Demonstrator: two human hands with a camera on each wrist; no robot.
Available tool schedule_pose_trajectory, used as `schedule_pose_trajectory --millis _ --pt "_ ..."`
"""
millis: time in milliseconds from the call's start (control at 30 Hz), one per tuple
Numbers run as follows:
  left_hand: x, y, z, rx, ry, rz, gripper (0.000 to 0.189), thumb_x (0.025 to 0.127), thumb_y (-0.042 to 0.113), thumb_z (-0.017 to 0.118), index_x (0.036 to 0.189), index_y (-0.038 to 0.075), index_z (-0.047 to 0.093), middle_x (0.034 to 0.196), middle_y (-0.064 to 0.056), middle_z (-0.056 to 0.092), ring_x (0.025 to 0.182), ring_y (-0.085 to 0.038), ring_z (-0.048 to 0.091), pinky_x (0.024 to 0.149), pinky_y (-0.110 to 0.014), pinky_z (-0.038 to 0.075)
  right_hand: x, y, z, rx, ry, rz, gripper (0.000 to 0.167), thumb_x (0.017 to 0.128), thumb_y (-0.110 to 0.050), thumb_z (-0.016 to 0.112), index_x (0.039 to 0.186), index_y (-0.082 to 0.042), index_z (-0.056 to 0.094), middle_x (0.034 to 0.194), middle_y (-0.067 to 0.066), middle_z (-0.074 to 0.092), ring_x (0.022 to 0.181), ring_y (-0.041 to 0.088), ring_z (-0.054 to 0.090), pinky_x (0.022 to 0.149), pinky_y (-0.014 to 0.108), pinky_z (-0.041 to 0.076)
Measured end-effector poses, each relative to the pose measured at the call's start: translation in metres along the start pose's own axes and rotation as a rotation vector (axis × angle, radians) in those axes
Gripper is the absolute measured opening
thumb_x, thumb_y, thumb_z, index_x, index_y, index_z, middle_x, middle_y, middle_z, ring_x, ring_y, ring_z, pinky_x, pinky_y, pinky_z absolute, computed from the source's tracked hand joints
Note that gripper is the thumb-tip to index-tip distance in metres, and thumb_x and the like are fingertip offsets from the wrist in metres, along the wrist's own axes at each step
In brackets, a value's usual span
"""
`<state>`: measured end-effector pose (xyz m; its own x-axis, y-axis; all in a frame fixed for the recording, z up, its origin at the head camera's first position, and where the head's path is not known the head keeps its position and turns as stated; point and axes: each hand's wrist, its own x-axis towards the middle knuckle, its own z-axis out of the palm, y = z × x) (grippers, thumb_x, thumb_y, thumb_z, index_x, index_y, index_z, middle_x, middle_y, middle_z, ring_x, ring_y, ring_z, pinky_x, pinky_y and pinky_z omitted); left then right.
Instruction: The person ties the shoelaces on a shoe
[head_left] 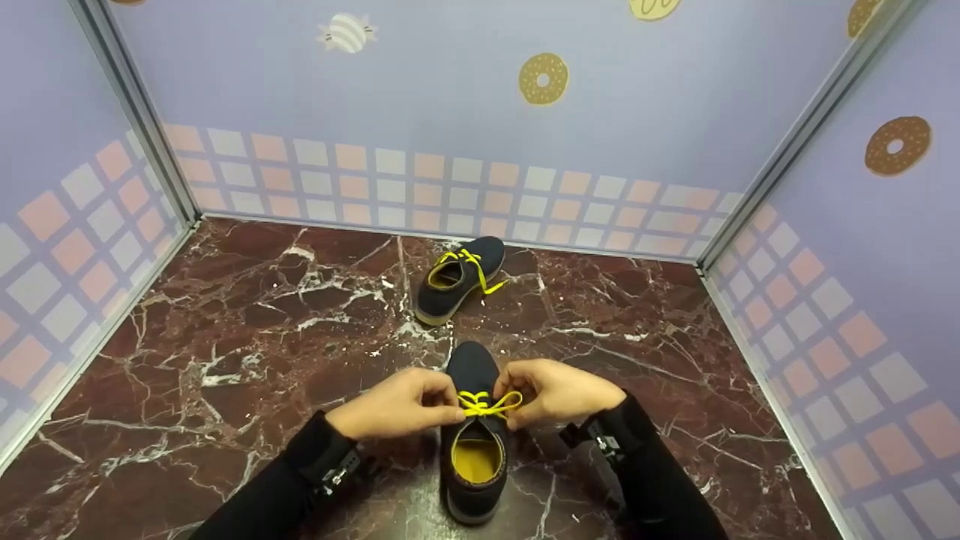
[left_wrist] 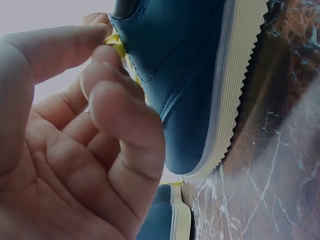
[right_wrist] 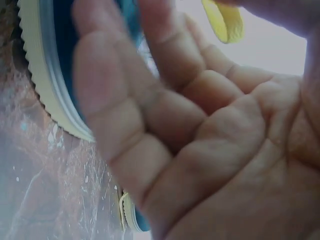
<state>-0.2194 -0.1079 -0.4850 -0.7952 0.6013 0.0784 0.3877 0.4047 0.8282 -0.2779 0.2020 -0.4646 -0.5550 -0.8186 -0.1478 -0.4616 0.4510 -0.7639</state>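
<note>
A dark shoe point(head_left: 472, 361) with a yellow insole stands on the floor, toe pointing away from me. Its yellow shoelace point(head_left: 486, 409) crosses over the tongue, with a loop reaching out to the right. From the left side, my left hand point(head_left: 409, 405) pinches the lace between thumb and forefinger; the left wrist view shows a bit of yellow lace point(left_wrist: 117, 46) at those fingertips. My right hand point(head_left: 559, 391) is at the loop on the other side, thumb and fingers curled about the lace. In the right wrist view the yellow loop point(right_wrist: 225, 22) hangs by the thumb, and the fingertips are partly cut off.
Beyond the toe lies a second dark shoe point(head_left: 487, 255), turned slightly right, its yellow lace point(head_left: 491, 287) trailing onto the floor. Reddish-brown marble flooring point(head_left: 300, 330) spreads around both. Lilac panels with pink and white squares point(head_left: 427, 191) enclose the back and sides.
</note>
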Motion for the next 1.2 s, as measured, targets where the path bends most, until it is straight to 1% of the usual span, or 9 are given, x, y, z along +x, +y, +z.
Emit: schedule_pose_trajectory --millis 133,300,400,500,600,800,900,1000,1200 --pt "0.0 0.0 -0.001 -0.026 0.029 -0.026 0.016 0.103 0.035 0.08 0.101 0.02 0.077 0.086 0.011 0.071 0.072 -0.009 0.063 0.066 -0.027 0.056 -0.004 -0.001 -0.003 -0.018 0.007 0.02 0.043 0.09 -0.028 0.096 0.126 -0.023 0.072 0.113 -0.013 0.078 0.101 0.012 0.074 0.091 0.033 0.061" --pt "0.001 0.001 -0.005 -0.048 0.067 -0.022 0.021 0.104 0.035 0.08 0.103 0.014 0.074 0.087 0.007 0.07 0.073 -0.01 0.063 0.066 -0.025 0.054 -0.01 -0.005 -0.007 -0.021 0.056 0.02 0.052 0.091 -0.033 0.095 0.133 -0.014 0.07 0.117 -0.008 0.076 0.108 0.016 0.073 0.099 0.048 0.062" --pt "-0.002 0.003 -0.007 -0.069 0.056 -0.072 0.03 0.102 0.037 0.083 0.106 0.01 0.07 0.088 0.003 0.071 0.072 -0.013 0.064 0.065 -0.026 0.056 -0.013 -0.007 -0.005 -0.006 0.087 0.028 0.054 0.094 -0.033 0.092 0.136 -0.009 0.069 0.117 -0.005 0.075 0.108 0.018 0.073 0.101 0.053 0.061" --pt "-0.006 0.006 -0.007 -0.065 0.007 -0.132 0.039 0.1 0.04 0.085 0.109 0.007 0.067 0.087 0.0 0.072 0.069 -0.02 0.068 0.062 -0.028 0.058 -0.016 -0.007 -0.002 0.005 0.111 0.038 0.052 0.098 -0.034 0.089 0.137 -0.007 0.068 0.116 -0.004 0.076 0.107 0.018 0.073 0.101 0.049 0.062" --pt "-0.009 0.008 -0.004 -0.029 -0.05 -0.181 0.044 0.099 0.047 0.085 0.108 0.008 0.066 0.084 -0.001 0.073 0.064 -0.026 0.071 0.056 -0.03 0.058 -0.02 -0.008 0.002 -0.02 0.122 0.051 0.048 0.1 -0.036 0.087 0.134 -0.008 0.069 0.113 -0.005 0.076 0.105 0.016 0.074 0.097 0.041 0.062" --pt "-0.015 0.014 0.002 0.0 -0.13 -0.228 0.046 0.099 0.057 0.081 0.099 0.013 0.068 0.081 -0.005 0.078 0.061 -0.023 0.075 0.052 -0.035 0.06 -0.028 -0.005 0.014 -0.134 0.103 0.069 0.042 0.101 -0.047 0.083 0.122 -0.012 0.071 0.105 -0.01 0.075 0.095 0.01 0.072 0.088 0.033 0.061" --pt "-0.016 0.017 0.003 -0.003 -0.144 -0.258 0.047 0.1 0.058 0.079 0.094 0.012 0.072 0.08 -0.006 0.079 0.059 -0.021 0.075 0.052 -0.038 0.062 -0.026 -0.003 0.022 -0.143 0.096 0.079 0.044 0.101 -0.051 0.081 0.121 -0.013 0.073 0.101 -0.012 0.074 0.088 0.007 0.069 0.082 0.03 0.059" --pt "-0.016 0.019 0.005 -0.017 -0.159 -0.288 0.046 0.101 0.055 0.078 0.091 0.011 0.075 0.078 -0.007 0.079 0.058 -0.023 0.076 0.053 -0.038 0.062 -0.023 -0.003 0.03 -0.099 0.089 0.095 0.04 0.102 -0.052 0.08 0.12 -0.017 0.076 0.096 -0.013 0.075 0.08 0.005 0.067 0.074 0.026 0.056" --pt "-0.014 0.022 0.01 -0.046 -0.165 -0.267 0.04 0.102 0.05 0.078 0.089 0.012 0.079 0.077 -0.009 0.079 0.058 -0.027 0.077 0.052 -0.034 0.06 -0.022 -0.008 0.041 -0.057 0.117 0.126 0.036 0.102 -0.052 0.081 0.117 -0.02 0.075 0.091 -0.014 0.075 0.073 0.003 0.065 0.065 0.024 0.053"
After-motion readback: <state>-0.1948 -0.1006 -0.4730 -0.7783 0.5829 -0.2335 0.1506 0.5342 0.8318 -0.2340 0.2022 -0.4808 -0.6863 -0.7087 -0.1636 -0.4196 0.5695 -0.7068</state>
